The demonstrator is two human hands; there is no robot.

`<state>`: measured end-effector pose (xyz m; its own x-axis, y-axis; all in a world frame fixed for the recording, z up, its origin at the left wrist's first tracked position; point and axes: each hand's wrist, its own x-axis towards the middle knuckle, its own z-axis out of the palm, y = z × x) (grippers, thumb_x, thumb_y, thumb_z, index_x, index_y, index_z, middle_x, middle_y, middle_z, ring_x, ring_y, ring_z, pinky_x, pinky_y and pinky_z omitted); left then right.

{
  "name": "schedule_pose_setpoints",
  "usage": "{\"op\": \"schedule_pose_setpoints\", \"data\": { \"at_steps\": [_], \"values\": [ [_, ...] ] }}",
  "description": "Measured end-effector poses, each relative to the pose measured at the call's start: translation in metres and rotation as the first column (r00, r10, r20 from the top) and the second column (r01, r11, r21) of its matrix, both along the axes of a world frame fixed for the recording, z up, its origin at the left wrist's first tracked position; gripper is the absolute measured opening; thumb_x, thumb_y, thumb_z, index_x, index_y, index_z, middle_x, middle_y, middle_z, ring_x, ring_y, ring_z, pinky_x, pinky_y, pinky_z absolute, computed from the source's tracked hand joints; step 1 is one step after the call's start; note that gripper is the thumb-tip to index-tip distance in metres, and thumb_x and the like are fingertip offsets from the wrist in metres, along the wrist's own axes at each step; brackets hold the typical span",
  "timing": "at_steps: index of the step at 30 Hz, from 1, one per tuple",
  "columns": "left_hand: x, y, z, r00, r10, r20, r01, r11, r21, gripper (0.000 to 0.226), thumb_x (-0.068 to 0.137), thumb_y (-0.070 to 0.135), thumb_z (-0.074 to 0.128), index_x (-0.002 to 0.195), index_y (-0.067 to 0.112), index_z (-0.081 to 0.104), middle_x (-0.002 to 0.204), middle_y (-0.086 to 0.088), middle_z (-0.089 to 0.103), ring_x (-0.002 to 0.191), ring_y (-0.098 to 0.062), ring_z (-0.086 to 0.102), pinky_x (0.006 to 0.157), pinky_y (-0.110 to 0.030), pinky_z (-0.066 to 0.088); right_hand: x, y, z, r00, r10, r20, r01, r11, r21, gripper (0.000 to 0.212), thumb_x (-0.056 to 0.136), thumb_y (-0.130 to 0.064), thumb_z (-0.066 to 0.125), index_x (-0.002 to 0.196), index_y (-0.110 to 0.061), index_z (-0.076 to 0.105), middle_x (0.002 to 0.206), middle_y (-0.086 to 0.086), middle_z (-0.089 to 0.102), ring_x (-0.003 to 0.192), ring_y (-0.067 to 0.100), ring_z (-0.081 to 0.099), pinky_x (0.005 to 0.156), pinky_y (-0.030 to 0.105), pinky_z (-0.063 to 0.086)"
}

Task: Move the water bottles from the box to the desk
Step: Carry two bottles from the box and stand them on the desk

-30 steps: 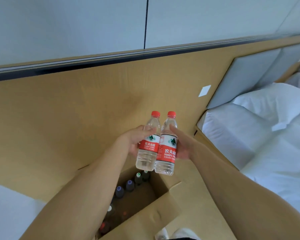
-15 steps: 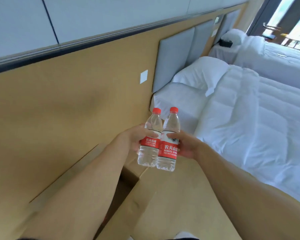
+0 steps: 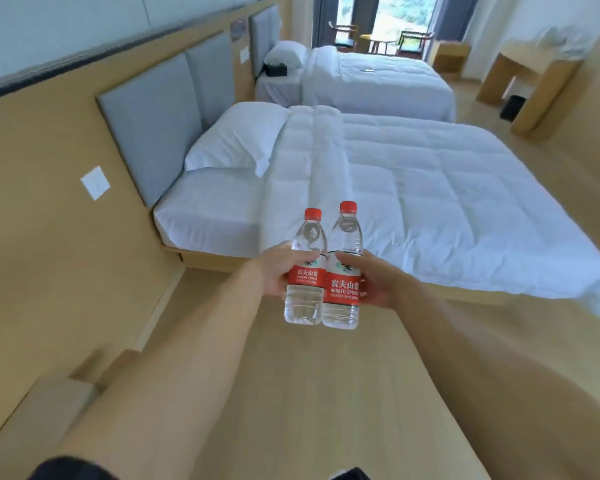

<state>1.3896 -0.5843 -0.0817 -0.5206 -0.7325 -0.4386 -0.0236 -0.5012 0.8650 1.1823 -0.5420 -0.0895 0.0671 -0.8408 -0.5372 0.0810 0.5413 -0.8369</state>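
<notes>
Left hand grips one water bottle, right hand grips the other bottle, both upright and touching side by side, held in the air just before the near bed.

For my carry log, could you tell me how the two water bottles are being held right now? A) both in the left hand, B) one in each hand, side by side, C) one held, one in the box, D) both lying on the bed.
B: the left hand grips the left bottle and the right hand grips the right bottle, upright and side by side.
</notes>
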Motion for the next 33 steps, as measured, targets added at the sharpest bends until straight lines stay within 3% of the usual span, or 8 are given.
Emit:
{"op": "schedule_pose_setpoints", "data": {
  "at_steps": [4,8,11,15,20,23,28,33],
  "values": [
    [-0.099,0.003,0.007,0.993,-0.104,0.059,0.106,0.994,-0.031,0.027,0.093,0.020,0.071,0.116,0.008,0.062,0.104,-0.014,0.075,0.097,-0.030,0.071,0.097,-0.054,0.054,-0.092,0.028,0.008,0.989,-0.150,-0.007,0.150,0.989,-0.018,0.050,0.084,-0.035,0.079,0.129,-0.025,0.059,0.117,0.009,0.072,0.100,0.029,0.071,0.083,0.049,0.059],
    [-0.198,0.013,0.013,0.972,-0.203,0.119,0.211,0.976,-0.062,0.039,0.091,0.024,0.074,0.123,0.007,0.059,0.089,-0.006,0.075,0.071,-0.017,0.074,0.061,-0.033,0.059,-0.176,0.065,0.014,0.966,-0.259,0.005,0.259,0.965,-0.047,0.039,0.091,-0.029,0.072,0.128,-0.022,0.060,0.115,0.009,0.074,0.103,0.030,0.072,0.089,0.054,0.057],
    [-0.265,0.025,0.015,0.950,-0.286,0.123,0.294,0.954,-0.051,0.037,0.088,0.026,0.076,0.120,0.014,0.061,0.079,0.000,0.073,0.063,-0.012,0.072,0.056,-0.030,0.056,-0.232,0.098,0.016,0.931,-0.364,0.018,0.364,0.931,-0.034,0.041,0.092,-0.026,0.071,0.130,-0.021,0.058,0.118,0.011,0.073,0.102,0.029,0.072,0.084,0.052,0.059],
    [-0.344,0.044,0.012,0.909,-0.404,0.101,0.408,0.913,-0.022,0.033,0.087,0.022,0.078,0.115,0.016,0.063,0.079,-0.001,0.073,0.065,-0.015,0.071,0.062,-0.033,0.057,-0.289,0.147,0.016,0.869,-0.495,0.016,0.495,0.869,-0.008,0.033,0.093,-0.023,0.067,0.126,-0.021,0.062,0.112,0.008,0.073,0.090,0.024,0.072,0.070,0.040,0.059],
    [-0.426,0.068,0.006,0.828,-0.552,0.095,0.558,0.829,-0.044,0.045,0.078,0.026,0.085,0.118,0.015,0.068,0.098,-0.007,0.076,0.083,-0.023,0.072,0.088,-0.050,0.057,-0.343,0.195,0.014,0.730,-0.684,-0.022,0.684,0.730,-0.001,0.033,0.091,-0.024,0.072,0.122,-0.022,0.062,0.096,0.003,0.074,0.082,0.021,0.070,0.067,0.039,0.057],
    [-0.472,0.077,0.003,0.782,-0.613,0.116,0.622,0.780,-0.070,0.047,0.076,0.026,0.086,0.119,0.018,0.068,0.108,-0.009,0.075,0.093,-0.026,0.072,0.084,-0.050,0.058,-0.370,0.212,0.016,0.658,-0.751,-0.051,0.752,0.659,-0.001,0.035,0.090,-0.025,0.073,0.123,-0.022,0.061,0.099,0.003,0.073,0.083,0.021,0.069,0.066,0.039,0.056],
    [-0.542,0.072,-0.001,0.684,-0.716,0.135,0.728,0.681,-0.076,0.036,0.084,0.026,0.080,0.118,0.029,0.068,0.109,-0.003,0.076,0.103,-0.024,0.072,0.088,-0.055,0.057,-0.420,0.218,0.017,0.564,-0.819,-0.100,0.824,0.566,0.018,0.044,0.087,-0.028,0.076,0.127,-0.021,0.058,0.110,0.005,0.071,0.096,0.024,0.067,0.079,0.048,0.056],
    [-0.616,0.041,-0.007,0.567,-0.816,0.111,0.823,0.557,-0.109,0.044,0.089,0.032,0.075,0.130,0.030,0.059,0.110,0.001,0.074,0.107,-0.025,0.070,0.091,-0.062,0.054,-0.476,0.200,0.019,0.514,-0.850,-0.114,0.855,0.519,-0.018,0.037,0.089,-0.026,0.074,0.124,-0.021,0.063,0.110,0.005,0.072,0.101,0.025,0.068,0.090,0.052,0.055]
  ]
}}
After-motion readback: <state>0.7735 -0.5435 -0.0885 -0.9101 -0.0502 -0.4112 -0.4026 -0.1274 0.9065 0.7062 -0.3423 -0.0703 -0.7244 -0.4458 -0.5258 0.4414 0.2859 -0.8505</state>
